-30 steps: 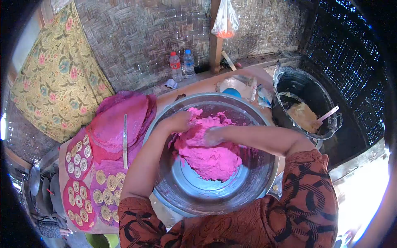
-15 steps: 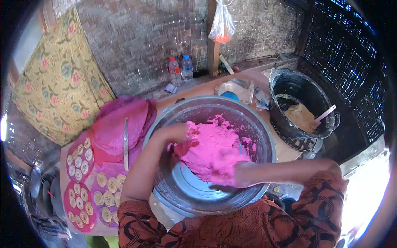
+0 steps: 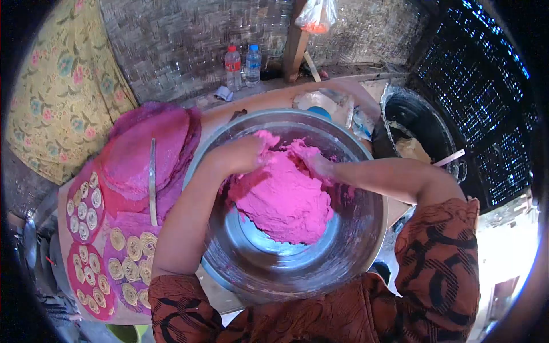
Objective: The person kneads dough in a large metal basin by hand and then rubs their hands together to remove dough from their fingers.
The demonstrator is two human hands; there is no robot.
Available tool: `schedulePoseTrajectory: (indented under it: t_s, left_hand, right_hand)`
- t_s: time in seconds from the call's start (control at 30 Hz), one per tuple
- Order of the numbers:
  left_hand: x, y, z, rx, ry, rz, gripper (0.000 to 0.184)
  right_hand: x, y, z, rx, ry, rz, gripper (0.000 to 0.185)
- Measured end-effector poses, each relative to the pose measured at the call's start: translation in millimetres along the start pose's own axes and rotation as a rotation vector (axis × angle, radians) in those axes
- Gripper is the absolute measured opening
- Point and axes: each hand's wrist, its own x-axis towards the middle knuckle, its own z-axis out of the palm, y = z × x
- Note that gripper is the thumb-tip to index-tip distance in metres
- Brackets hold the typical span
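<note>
Left hand [image 3: 251, 154] and right hand [image 3: 318, 165] touch lumpy pink dough [image 3: 283, 200]; their grip I cannot tell. A round, shiny, smeared basin [image 3: 351, 243] holds it.

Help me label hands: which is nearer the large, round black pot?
Right. The right hand, at the mounded pink dough, is left of the pot; the left hand is farther left.

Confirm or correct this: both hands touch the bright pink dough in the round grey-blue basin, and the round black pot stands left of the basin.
The side is wrong: the head view shows the round black pot right of the round grey-blue basin. The left hand and right hand do touch the bright pink dough in the basin.
</note>
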Motion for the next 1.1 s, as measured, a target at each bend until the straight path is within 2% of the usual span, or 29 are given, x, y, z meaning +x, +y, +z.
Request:
schedulePoseTrajectory:
  t_s: [0.03,0.07,0.13,0.17,0.2,0.23,0.27,0.3,0.37,0.4,0.47,0.5,0.53,0.57,0.63,0.7,0.77,0.87,0.93,1.0,1.07,1.1]
  left_hand:
    - [9,-14,9,0.122,0.021,-0.031,0.051]
    - [10,-14,8,0.118,0.035,-0.045,0.051]
    - [11,-6,6,0.034,0.323,0.137,0.051]
    - [11,-2,3,0.026,0.322,0.128,0.051]
    - [13,3,-4,0.000,0.249,0.058,0.051]
    - [13,6,-10,-0.016,0.181,-0.012,0.051]
    - [12,5,-11,-0.007,0.195,-0.019,0.051]
    - [11,1,-11,-0.103,0.256,0.032,0.052]
    - [11,-8,-5,-0.184,0.314,0.082,0.053]
    - [12,-13,1,-0.076,0.255,0.038,0.055]
    - [13,-25,14,0.039,0.193,0.001,0.056]
    - [9,-34,22,0.071,0.127,0.062,0.058]
    - [7,-38,25,0.101,0.060,0.124,0.059]
    - [3,-25,13,0.072,-0.136,-0.012,0.060]
    - [-1,-19,8,0.090,-0.211,-0.074,0.060]
    - [-4,-23,8,0.107,-0.281,-0.145,0.060]
    - [-5,-29,14,0.048,-0.201,-0.092,0.059]
    - [-8,-32,15,0.014,-0.098,-0.019,0.058]
    - [-1,-34,19,0.104,-0.099,-0.040,0.056]
    - [3,-42,22,0.148,-0.242,-0.221,0.055]
    - [5,-55,29,0.184,-0.233,-0.198,0.054]
    - [3,-52,23,0.129,-0.216,-0.164,0.054]
  right_hand:
    - [-3,-34,-1,0.099,-0.105,0.242,0.047]
    - [3,-46,-3,0.083,-0.118,0.238,0.047]
    - [14,-50,3,-0.108,-0.175,0.287,0.049]
    - [20,-47,8,-0.170,-0.197,0.305,0.050]
    - [28,-35,18,-0.139,-0.296,0.045,0.051]
    - [25,-44,27,-0.252,-0.351,-0.163,0.052]
    - [22,-55,37,-0.355,-0.378,-0.378,0.053]
    - [-4,-91,49,-0.597,-0.355,-0.535,0.056]
    - [-57,-158,60,-0.820,-0.512,-0.160,0.056]
    - [-69,-159,65,-0.822,-0.510,-0.170,0.056]
    - [-94,-155,73,-1.076,-0.698,-0.023,0.065]
    - [-106,-149,77,-1.199,-0.789,0.061,0.069]
    - [-113,-126,75,-1.198,-0.781,0.064,0.069]
    - [-117,-87,67,-1.255,-0.835,-0.155,0.064]
    - [-134,-77,47,-1.302,-0.889,-0.378,0.059]
    - [-163,-124,27,-1.051,-0.636,-0.294,0.043]
    - [-174,-141,15,-0.686,-0.312,-0.272,0.038]
    - [-109,-98,-11,-0.849,-0.065,-0.159,0.042]
    - [-45,-71,-33,-1.206,-0.149,-0.177,0.049]
    - [-6,-64,-25,-1.401,-0.306,-0.277,0.050]
    - [29,-43,1,-0.839,-0.228,-0.328,0.050]
    - [12,-70,15,-0.810,-0.245,-0.178,0.046]
